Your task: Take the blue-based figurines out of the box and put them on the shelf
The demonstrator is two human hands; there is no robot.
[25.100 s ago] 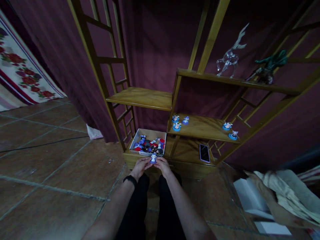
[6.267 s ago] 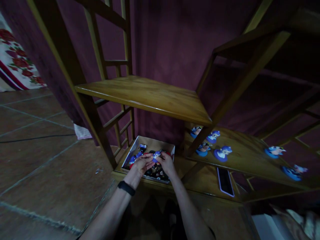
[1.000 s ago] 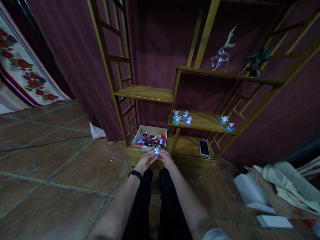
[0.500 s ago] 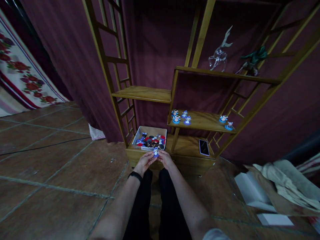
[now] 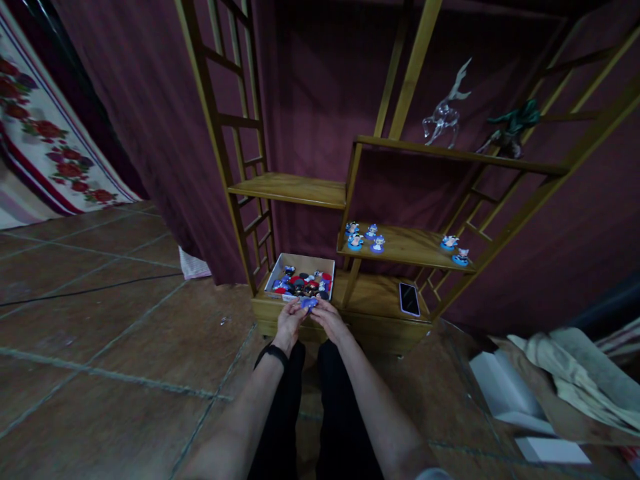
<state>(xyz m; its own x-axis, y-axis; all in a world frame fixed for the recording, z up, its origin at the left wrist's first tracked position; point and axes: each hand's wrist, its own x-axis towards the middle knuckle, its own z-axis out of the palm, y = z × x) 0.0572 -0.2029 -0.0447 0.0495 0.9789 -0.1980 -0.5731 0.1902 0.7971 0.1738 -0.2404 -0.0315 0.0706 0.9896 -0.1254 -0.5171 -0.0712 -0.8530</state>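
My left hand (image 5: 289, 321) and my right hand (image 5: 324, 318) meet in front of my knees, fingers pinched together on one small blue figurine (image 5: 309, 303). Just beyond them an open cardboard box (image 5: 301, 261) with several small figurines sits on the lowest board of a wooden shelf unit (image 5: 295, 189). More blue-based figurines (image 5: 364, 238) stand on the middle right shelf, with two further ones (image 5: 455, 248) at its right end. A black band is on my left wrist.
A phone (image 5: 409, 299) lies flat on the bottom board right of the box. A glass deer (image 5: 445, 113) and a dark green figure (image 5: 513, 127) stand on the upper shelf. White paper and cloth (image 5: 545, 380) lie on the tiled floor at right. Dark curtain behind.
The figurine between my fingers has tipped from upright to lying flatter, blue side up. My hands stay together at the same spot; the view shifted slightly.
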